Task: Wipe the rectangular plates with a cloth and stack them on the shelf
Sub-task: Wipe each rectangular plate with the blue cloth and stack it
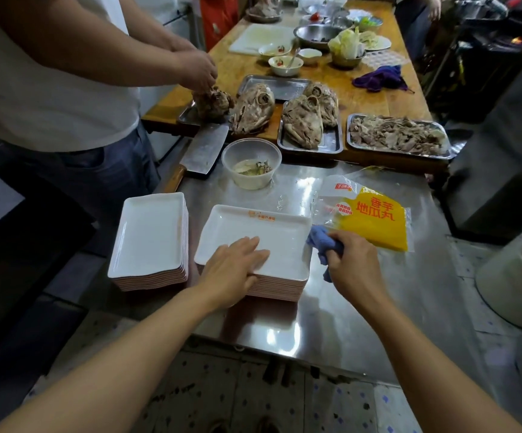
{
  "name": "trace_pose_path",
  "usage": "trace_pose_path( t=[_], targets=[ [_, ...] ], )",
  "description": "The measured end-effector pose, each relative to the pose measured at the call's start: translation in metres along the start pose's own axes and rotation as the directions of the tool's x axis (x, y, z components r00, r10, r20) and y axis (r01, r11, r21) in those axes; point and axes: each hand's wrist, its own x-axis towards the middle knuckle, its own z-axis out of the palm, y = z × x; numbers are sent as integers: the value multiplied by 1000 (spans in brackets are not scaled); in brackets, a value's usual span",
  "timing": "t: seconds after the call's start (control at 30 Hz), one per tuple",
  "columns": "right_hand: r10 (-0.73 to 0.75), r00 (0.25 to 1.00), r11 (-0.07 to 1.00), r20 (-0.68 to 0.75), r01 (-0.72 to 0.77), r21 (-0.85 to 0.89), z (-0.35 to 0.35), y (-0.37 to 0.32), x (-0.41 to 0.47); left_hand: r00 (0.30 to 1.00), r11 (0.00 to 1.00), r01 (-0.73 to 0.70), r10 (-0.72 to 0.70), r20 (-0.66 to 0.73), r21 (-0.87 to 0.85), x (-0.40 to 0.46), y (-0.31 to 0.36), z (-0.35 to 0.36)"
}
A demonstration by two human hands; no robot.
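Note:
Two stacks of white rectangular plates stand on a steel table. The left stack point(150, 239) is untouched. My left hand point(233, 270) lies flat with straight fingers on the top plate point(262, 226) of the right stack, near its front edge. My right hand point(351, 264) grips a bunched blue cloth point(322, 240) at that plate's right rim.
A yellow food bag point(375, 218) lies right of the plates. Behind them are a plastic tub point(251, 162) and a cleaver point(201, 151). A person in a white shirt point(50, 73) works at the left over trays of meat point(397, 135). A white bin point(518, 270) stands at the right.

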Motion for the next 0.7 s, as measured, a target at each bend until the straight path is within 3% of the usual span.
trace_pose_path(
  t=[0.2,0.33,0.57,0.63,0.7],
  targets=[
    [19,1000,997,-14,-18,79,-4,0,-3,982,998,-37,46,-186,49,-9,10,0],
    [31,999,993,-39,-26,119,-9,1,-4,970,997,-43,55,-238,58,-13,14,-7],
    [77,992,974,-102,-53,219,-15,-8,8,847,973,-156,221,-483,172,-3,34,-65],
    [52,990,971,-131,-20,239,-15,-18,13,822,986,-126,163,-546,105,-6,35,-82],
    [22,986,960,-163,25,277,-16,-32,15,828,994,-41,-25,-560,-106,-13,31,-96]
  ],
)
